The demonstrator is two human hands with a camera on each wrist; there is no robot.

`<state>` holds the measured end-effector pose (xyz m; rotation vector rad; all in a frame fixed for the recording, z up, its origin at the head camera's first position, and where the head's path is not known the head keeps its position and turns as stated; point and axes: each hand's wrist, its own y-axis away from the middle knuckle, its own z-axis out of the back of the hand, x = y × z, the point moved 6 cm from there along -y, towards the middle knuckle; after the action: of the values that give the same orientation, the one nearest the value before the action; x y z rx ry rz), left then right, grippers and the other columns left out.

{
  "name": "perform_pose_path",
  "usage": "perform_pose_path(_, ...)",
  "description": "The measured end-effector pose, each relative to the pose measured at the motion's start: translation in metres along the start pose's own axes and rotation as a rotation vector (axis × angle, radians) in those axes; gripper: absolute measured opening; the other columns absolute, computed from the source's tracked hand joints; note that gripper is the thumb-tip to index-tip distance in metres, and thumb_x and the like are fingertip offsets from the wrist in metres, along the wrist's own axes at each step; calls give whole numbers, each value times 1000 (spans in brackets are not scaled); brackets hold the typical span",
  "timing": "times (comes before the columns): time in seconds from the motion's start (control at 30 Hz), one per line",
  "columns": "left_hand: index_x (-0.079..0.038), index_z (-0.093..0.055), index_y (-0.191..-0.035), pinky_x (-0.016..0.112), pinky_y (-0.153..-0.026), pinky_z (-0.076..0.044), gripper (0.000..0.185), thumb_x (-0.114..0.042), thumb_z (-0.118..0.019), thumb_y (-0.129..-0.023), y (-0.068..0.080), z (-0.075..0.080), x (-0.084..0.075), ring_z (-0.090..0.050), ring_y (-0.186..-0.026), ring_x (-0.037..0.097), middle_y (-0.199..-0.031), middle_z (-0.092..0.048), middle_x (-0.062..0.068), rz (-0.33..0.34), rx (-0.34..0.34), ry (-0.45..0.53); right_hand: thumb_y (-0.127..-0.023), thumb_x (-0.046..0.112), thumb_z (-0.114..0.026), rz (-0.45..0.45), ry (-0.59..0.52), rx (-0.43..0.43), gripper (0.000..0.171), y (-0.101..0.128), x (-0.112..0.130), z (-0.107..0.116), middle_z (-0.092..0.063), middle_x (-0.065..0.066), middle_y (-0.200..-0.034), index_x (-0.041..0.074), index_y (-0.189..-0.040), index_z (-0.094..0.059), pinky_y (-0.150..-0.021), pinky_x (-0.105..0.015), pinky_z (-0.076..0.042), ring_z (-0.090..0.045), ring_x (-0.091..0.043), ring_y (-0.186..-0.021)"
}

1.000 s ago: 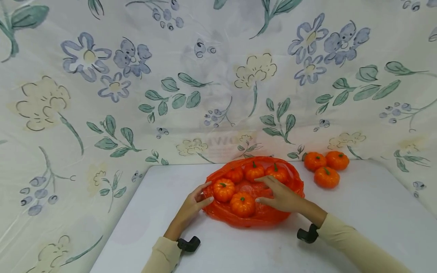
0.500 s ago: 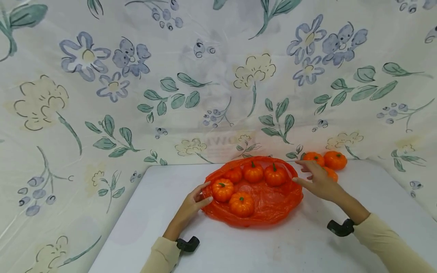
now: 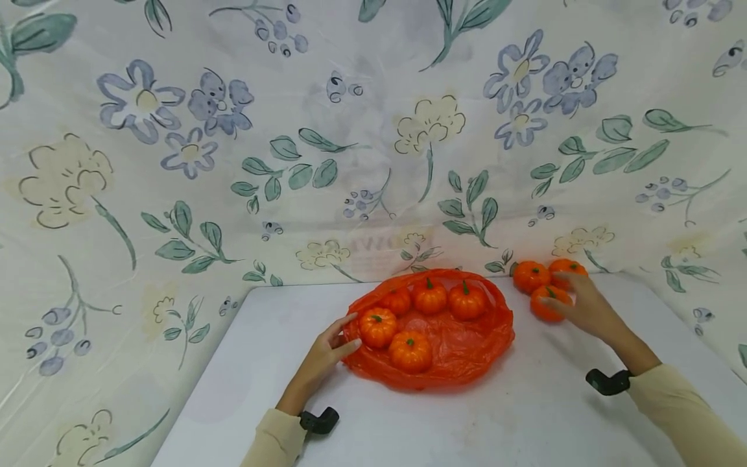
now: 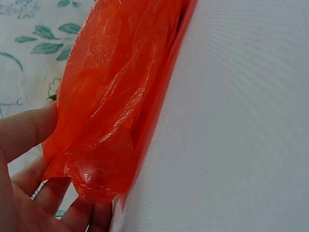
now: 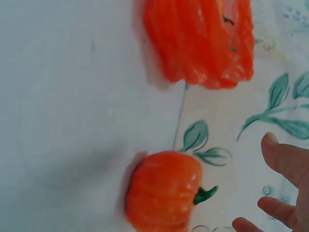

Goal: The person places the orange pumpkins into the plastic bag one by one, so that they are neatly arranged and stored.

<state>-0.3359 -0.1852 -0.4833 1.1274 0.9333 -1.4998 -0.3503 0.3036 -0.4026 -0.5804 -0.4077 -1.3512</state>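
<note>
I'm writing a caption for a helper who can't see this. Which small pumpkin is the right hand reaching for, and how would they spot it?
On the white table, look right of the orange plastic bag to the three loose pumpkins by the floral cloth. The nearest pumpkin of that cluster lies under the fingers of the right hand; the other two sit behind it, against the cloth.

Both forearms are covered by long, close-fitting sleeves of pale cream knit fabric, the left sleeve (image 3: 277,441) ending just short of the wrist and the right sleeve (image 3: 671,415) likewise. At each cuff sits a small black, rounded plastic camera mount, one on the left wrist (image 3: 319,421), one on the right wrist (image 3: 608,381). The bare hands carry no rings or gloves.
</note>
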Motion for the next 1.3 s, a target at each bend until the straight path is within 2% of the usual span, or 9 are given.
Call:
perform_pose_path(0.3,-21,-44,-150,40,-103,-52,61,-27,-67,-94,0,0,0,-54,-125,29,-159,-37,12,-3,26,12,-93,38,-69,-110,27,21,88,-6,-26,-5,-28,-42,-144,-14,-149,-26,-103,-72,-37,-30,-56,-127)
perform_pose_path(0.6,-21,-44,-151,45,-108,-48,60,-25,-66,-95,0,-2,-1,-51,-130,30,-160,-36,11,1,32,13,-94,43,-68,-198,-49,74,93,-9,-41,-17,-19,-44,-147,-12,-152,-19,-106,-74,-33,-26,-57,-131)
perform_pose_path(0.77,-20,-43,-151,46,-108,-48,61,-23,-65,-95,1,-1,-3,-49,-134,34,-161,-34,13,2,32,16,-94,40,-68,-192,-70,68,92,-11,-42,-21,-19,-43,-149,-11,-152,-20,-107,-75,-30,-25,-57,-133)
perform_pose_path(1.0,-20,-44,-151,43,-106,-51,61,-24,-67,-94,3,-1,-1,-52,-128,30,-159,-37,12,10,30,23,-91,41,-72,-195,-79,70,94,-10,-47,-28,-21,-42,-150,-13,-150,-24,-110,-75,-23,-21,-58,-137)
perform_pose_path(1.2,-21,-44,-151,46,-108,-49,61,-26,-67,-94,2,-2,-2,-49,-133,32,-161,-35,12,15,22,13,-91,39,-72,-150,-60,60,90,-11,-48,-27,-23,-42,-149,-15,-147,-27,-109,-74,-24,-23,-57,-135)
perform_pose_path(1.3,-22,-44,-150,47,-109,-47,61,-27,-67,-94,1,-1,-2,-47,-136,33,-161,-35,12,19,16,11,-91,37,-72,-155,-56,59,88,-13,-50,-27,-25,-41,-149,-15,-147,-28,-109,-74,-27,-26,-56,-135)
